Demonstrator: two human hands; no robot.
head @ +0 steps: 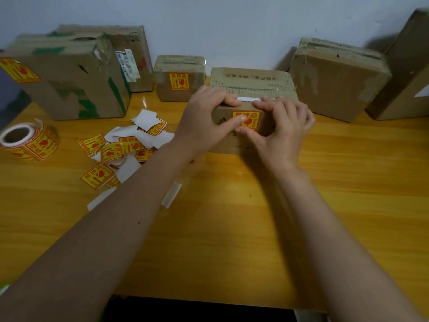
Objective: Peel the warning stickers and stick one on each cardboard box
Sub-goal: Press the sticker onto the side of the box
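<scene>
Yellow-and-red warning sticker [247, 119] sits on near face of brown cardboard box [253, 89] at 12 o'clock on tabletop [220, 217]. Sticker directly under both thumbs, roughly square, edges level.

Left hand [204, 122]: thumb flat on sticker's left part, fingers [228, 101] curled over box top edge.

Right hand [282, 129]: mirror pose, thumb at sticker's bottom edge.

Both equally near. Judgement: press-down stage; unstickered box at 1 o'clock likely next.

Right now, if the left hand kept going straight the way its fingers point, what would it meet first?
The left hand already grips the middle box, thumb on its warning sticker. Its fingers point right, toward the right hand on the same box, so it would likely meet those fingers first; depth is unclear.
</scene>
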